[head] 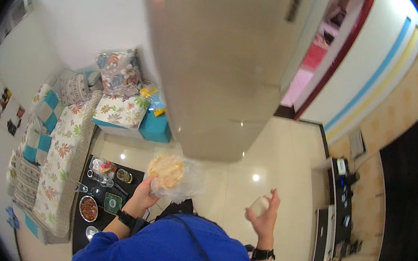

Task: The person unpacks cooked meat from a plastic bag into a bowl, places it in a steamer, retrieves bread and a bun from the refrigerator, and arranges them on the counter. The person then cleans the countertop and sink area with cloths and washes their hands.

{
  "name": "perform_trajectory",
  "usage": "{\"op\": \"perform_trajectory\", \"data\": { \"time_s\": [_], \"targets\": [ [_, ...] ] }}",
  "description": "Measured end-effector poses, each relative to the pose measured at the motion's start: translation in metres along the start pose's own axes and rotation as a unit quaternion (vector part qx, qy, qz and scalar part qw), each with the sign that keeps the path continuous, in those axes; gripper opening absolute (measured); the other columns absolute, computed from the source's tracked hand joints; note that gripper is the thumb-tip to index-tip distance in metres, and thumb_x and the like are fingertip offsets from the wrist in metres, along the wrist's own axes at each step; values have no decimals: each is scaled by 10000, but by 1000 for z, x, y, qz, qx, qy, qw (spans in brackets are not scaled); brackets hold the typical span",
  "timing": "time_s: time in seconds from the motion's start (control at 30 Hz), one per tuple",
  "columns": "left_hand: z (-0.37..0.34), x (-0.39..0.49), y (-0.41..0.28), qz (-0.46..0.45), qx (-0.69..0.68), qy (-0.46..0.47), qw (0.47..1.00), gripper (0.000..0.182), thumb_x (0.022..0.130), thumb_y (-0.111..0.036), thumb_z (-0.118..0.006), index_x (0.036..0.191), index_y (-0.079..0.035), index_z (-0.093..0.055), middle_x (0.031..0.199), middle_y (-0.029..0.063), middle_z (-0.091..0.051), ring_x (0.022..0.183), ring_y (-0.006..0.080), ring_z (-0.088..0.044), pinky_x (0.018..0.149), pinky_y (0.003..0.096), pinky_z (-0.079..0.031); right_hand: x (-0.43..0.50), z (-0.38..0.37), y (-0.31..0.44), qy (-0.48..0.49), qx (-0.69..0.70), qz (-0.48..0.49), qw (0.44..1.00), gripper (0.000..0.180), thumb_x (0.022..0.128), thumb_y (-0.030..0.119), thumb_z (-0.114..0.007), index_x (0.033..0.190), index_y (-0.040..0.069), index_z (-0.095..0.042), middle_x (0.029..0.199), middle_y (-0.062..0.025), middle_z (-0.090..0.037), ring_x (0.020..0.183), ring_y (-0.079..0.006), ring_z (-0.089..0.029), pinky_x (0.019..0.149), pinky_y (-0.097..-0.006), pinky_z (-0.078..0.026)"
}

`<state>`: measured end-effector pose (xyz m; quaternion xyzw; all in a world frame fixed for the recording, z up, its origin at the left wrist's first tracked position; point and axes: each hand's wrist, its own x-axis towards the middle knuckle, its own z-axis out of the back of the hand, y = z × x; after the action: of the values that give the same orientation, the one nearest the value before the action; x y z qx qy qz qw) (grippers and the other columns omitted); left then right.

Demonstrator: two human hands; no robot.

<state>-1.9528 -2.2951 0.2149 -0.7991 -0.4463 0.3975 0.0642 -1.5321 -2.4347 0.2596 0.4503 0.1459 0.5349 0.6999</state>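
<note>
In my left hand (145,195) is a clear plastic bag (193,180) with round, pale yellow flat pieces of food (166,170), possibly flatbread, inside it. My right hand (268,215), held well apart on the right, has its fingers around a smooth, pale, rounded object (260,206); what it is cannot be told. Both hands are above the tiled floor. Ahead of me rises a tall beige-grey refrigerator (218,74), its door closed, and neither hand touches it.
A dark coffee table (83,237) at my left bears a bowl of reddish-brown food (88,208), a glass jar (124,175) and a green patterned tray (113,203). Beyond it runs a floral sofa (61,150). A low TV cabinet (320,235) lines the right wall, near a doorway (305,72).
</note>
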Motion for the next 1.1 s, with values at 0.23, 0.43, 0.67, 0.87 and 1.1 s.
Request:
{"op": "perform_trajectory", "data": {
  "time_s": [0.23, 0.43, 0.67, 0.87, 1.1],
  "targets": [
    [-109, 62, 40, 68, 151, 83, 983, 433, 1034, -247, -636, 1387, -1, -582, 1335, 145, -692, 1168, 287, -701, 1048, 459, -559, -13, 52, -51, -152, 395, -168, 890, 1058, 835, 344, -778, 1679, 120, -181, 1549, -199, -450, 1327, -399, -577, 1069, -499, -521],
    [-253, 136, 77, 87, 267, 200, 939, 401, 1041, -227, -653, 1337, 38, -603, 1243, 140, -719, 1106, 227, -725, 915, 379, -616, 29, 62, -68, -111, 545, -175, 812, 1085, 834, 612, -776, 1636, 64, -292, 1542, -211, -471, 1309, -455, -590, 1043, -558, -542],
    [-387, 268, 149, 181, 258, 264, 911, 438, 1049, -257, -646, 1393, 3, -565, 1296, 115, -695, 1119, 214, -714, 940, 380, -603, 109, 103, -127, -155, 540, -198, 803, 1050, 839, 646, -741, 1599, 39, -346, 1508, -231, -507, 1306, -469, -590, 1045, -566, -537],
    [-502, 387, 205, 356, 139, 302, 874, 399, 1063, -261, -608, 1401, -50, -574, 1321, 93, -676, 1191, 237, -671, 943, 429, -592, 187, 153, -181, -306, 571, -187, 738, 972, 888, 639, -690, 1585, 46, -364, 1493, -232, -516, 1332, -486, -556, 1065, -595, -517],
    [-611, 506, 311, 461, -64, 312, 828, 349, 990, -417, -596, 1207, -146, -636, 977, 10, -604, 849, 181, -563, 646, 297, -496, 266, 205, -298, -303, 594, -190, 720, 919, 945, 643, -627, 1615, 89, -328, 1531, -234, -482, 1381, -487, -503, 1078, -618, -507]
  ]
}}
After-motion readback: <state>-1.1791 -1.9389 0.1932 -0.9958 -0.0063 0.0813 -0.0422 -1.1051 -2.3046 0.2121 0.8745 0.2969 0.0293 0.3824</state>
